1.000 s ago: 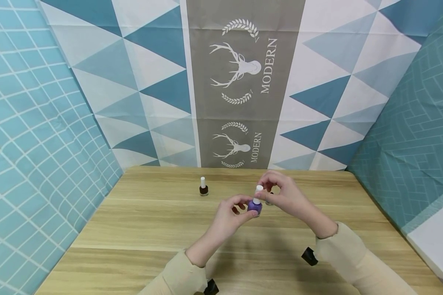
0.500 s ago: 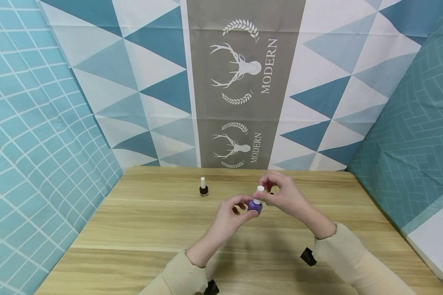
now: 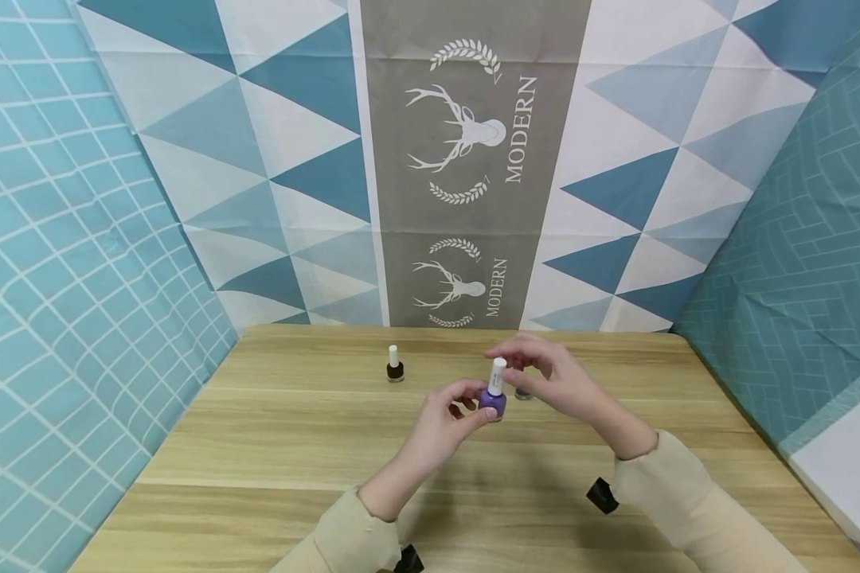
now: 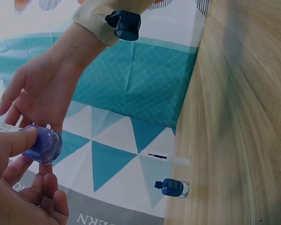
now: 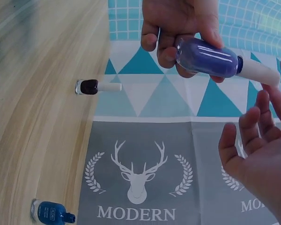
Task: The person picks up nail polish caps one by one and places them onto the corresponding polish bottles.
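A purple nail polish bottle (image 3: 492, 403) with its white cap (image 3: 498, 376) on is held above the table. My left hand (image 3: 447, 418) pinches the purple glass between thumb and fingers. Beside the cap is my right hand (image 3: 555, 380), its fingers spread loosely; in the right wrist view a fingertip appears to touch the cap's end. Farther back stands a dark nail polish bottle (image 3: 395, 371) with a white cap. A blue nail polish bottle (image 4: 173, 187) stands uncapped, mostly hidden behind my right hand in the head view. Its white brush cap (image 4: 178, 160) is beside it, brush upward.
The wooden table (image 3: 272, 446) extends on both sides of the hands. Patterned cloth (image 3: 459, 159) hangs along the back edge, with blue tiled cloth (image 3: 57, 239) at left and teal cloth (image 3: 795, 278) at right. Both wrists carry small black devices (image 3: 602, 495).
My right fingers have come off the white cap and spread apart, and the cap now shows fully. My left hand keeps its grip on the purple bottle almost in place.
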{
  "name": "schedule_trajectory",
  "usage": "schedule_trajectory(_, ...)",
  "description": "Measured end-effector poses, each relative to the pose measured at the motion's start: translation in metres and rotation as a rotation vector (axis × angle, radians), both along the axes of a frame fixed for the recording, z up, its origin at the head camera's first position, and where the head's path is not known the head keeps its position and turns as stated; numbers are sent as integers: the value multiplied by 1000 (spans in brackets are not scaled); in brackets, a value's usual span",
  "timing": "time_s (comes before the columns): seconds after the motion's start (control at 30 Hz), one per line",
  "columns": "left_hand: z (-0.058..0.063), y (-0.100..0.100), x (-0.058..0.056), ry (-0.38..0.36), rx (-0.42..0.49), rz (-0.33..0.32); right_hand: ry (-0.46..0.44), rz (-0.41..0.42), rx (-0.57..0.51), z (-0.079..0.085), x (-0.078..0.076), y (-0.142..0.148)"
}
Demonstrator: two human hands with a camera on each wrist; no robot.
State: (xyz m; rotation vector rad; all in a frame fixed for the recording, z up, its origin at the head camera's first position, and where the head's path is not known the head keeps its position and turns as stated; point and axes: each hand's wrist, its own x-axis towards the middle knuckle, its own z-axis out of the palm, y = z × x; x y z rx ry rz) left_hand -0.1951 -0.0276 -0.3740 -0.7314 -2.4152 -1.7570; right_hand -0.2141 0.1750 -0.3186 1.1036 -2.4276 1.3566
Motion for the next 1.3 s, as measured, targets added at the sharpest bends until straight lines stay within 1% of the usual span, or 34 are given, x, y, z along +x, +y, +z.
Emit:
schedule_trajectory(0.1,2,0,1,-1,-7,-7,-10,69,-18,0,-1,1)
schedule_trajectory(0.13,6,0,3,-2,-12,-10,-15,91,-22,0,-2,2)
schedule_trajectory(0.17,11,0,7,-4,-16,-15,-22,105,-22,0,-2,2)
schedule_trajectory(0.23,12,0,8,-8,-14,-24,-23,114,-20,0,-3,2)
schedule_trajectory(0.33,10,-1,8,-5,-18,-31,-28,118,-23,-1,-2,2)
schedule_trajectory(0.4,1,-1,3,-1,-14,-31,-34,115,-31,-1,-1,2)
schedule_trajectory(0.43,0,-1,4,3,-16,-31,-36,117,-35,-1,-1,2)
schedule_trajectory(0.6,0,-1,4,7,-16,-25,-44,106,-50,-1,0,1)
schedule_trajectory(0.93,4,-1,4,8,-19,-5,-34,40,-62,-4,-3,1)
schedule_trajectory(1.17,5,0,4,7,-17,-3,-50,-17,-65,-3,-2,-2)
schedule_trajectory(1.3,5,1,5,-4,-11,-3,-64,-20,-77,-3,-2,-4)
